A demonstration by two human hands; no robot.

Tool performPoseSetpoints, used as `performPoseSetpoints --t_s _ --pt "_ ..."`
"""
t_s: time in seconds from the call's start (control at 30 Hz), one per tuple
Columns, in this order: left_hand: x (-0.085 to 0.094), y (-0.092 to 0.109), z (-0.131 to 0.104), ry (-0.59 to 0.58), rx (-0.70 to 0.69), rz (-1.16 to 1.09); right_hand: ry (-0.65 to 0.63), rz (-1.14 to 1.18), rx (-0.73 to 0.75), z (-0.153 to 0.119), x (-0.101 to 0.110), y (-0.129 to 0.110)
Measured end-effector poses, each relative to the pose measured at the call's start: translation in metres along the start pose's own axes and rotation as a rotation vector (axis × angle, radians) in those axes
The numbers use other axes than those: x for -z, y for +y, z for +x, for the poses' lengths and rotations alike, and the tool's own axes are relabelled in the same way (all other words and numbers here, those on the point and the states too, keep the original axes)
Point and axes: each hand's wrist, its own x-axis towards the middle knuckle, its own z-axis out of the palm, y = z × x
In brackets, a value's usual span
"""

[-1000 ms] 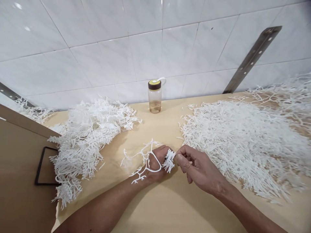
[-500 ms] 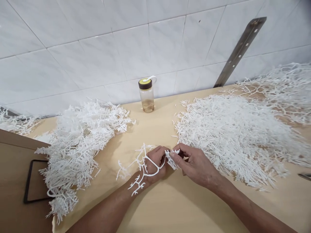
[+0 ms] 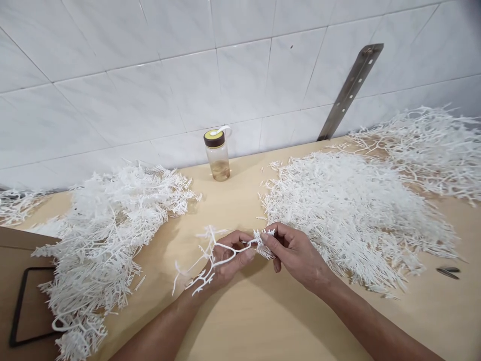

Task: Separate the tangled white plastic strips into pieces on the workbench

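My left hand [image 3: 229,258] is closed on a white branching plastic stem [image 3: 223,259], whose twigs hang back over the wrist. Between thumb and fingers, my right hand [image 3: 295,253] pinches a comb-like white plastic sprig [image 3: 266,243] with many thin prongs. The stem's tip meets the sprig in front of the fingers; whether the two are joined I cannot tell. To the right of my right hand spreads a large heap of similar white sprigs [image 3: 353,210]. Another heap of white sprigs [image 3: 124,225] lies left of my left hand.
A clear bottle [image 3: 218,158] with brownish liquid stands near the tiled wall [image 3: 240,80]. A metal bracket [image 3: 349,93] leans there. More branching stems [image 3: 436,150] lie at the back right, a dark tool [image 3: 448,272] at the right. A brown box [image 3: 22,291] occupies the left.
The left hand has turned, bringing its thumb into view, and the stem's tip has come against the sprig. The right hand keeps its pinch. The whole view has shifted slightly rightward.
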Motion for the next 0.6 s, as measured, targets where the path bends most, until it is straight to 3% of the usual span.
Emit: performPoseSetpoints --t_s 0.33,0.6 --pt "-0.007 -0.007 0.0 0.186 -0.038 0.036 -0.041 0.048 0.027 -0.001 -0.004 -0.002" --pt "-0.009 -0.009 0.0 0.176 -0.001 0.029 -0.03 0.023 0.01 0.0 -0.003 0.004"
